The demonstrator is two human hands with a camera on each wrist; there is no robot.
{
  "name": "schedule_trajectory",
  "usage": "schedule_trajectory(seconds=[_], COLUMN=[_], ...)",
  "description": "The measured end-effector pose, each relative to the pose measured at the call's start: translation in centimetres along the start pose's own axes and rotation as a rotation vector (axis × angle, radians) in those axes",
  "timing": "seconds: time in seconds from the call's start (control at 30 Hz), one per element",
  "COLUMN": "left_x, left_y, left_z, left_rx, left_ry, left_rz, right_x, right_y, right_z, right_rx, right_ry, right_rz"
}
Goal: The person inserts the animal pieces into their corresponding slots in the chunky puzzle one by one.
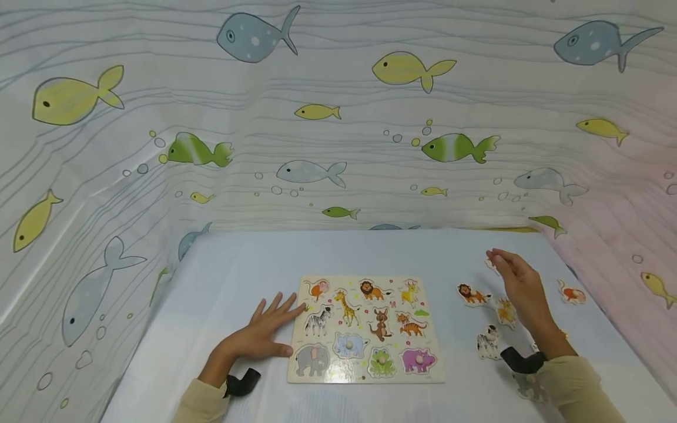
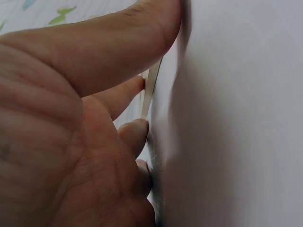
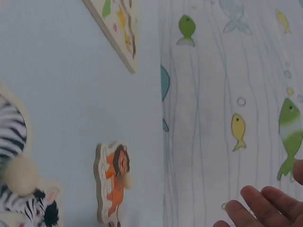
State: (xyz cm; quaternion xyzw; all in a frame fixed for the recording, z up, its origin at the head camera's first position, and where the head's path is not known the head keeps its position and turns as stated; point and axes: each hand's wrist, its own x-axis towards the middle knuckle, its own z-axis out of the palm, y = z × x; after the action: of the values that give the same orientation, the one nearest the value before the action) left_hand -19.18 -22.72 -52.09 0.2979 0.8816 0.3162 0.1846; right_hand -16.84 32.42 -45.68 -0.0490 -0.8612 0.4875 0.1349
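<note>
The wooden animal puzzle board (image 1: 366,376) lies on the table. Knobbed pieces sit in it: a blue rhino-like piece (image 1: 344,349), a frog (image 1: 388,369) and a purple hippo (image 1: 409,359). My left hand (image 1: 259,335) rests beside the board with spread fingers, its fingertips and thumb at the left edge. Over the loose pieces on the right hovers my right hand (image 1: 523,291), fingers nearly straight, thumb apart from them in the right wrist view. A pale piece (image 1: 491,266) shows partly behind its fingertips. Nearest it are the lion piece (image 1: 472,295) and a yellowish animal piece (image 1: 505,311).
A zebra piece (image 1: 488,342) and a grey piece (image 1: 523,388) lie nearer the front, the latter partly under the right forearm. Farther right is an orange monkey-like piece (image 1: 572,293). Fish-patterned cloth (image 1: 365,135) surrounds the table's back and sides.
</note>
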Motion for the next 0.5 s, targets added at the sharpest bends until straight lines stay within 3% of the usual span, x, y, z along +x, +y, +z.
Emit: schedule_trajectory(seconds=[0.2, 0.5], left_x=[0.1, -0.2], left_y=[0.2, 0.2], left_z=[-0.1, 0.2], left_rx=[0.006, -0.014], left_ry=[0.003, 0.016], left_rz=[0.009, 0.004], right_x=[2.6, 5.6], right_y=[2.5, 5.8], right_z=[-1.5, -2.1], right_rx=[-0.010, 0.025], right_ry=[0.072, 0.076], right_rz=[0.220, 0.391])
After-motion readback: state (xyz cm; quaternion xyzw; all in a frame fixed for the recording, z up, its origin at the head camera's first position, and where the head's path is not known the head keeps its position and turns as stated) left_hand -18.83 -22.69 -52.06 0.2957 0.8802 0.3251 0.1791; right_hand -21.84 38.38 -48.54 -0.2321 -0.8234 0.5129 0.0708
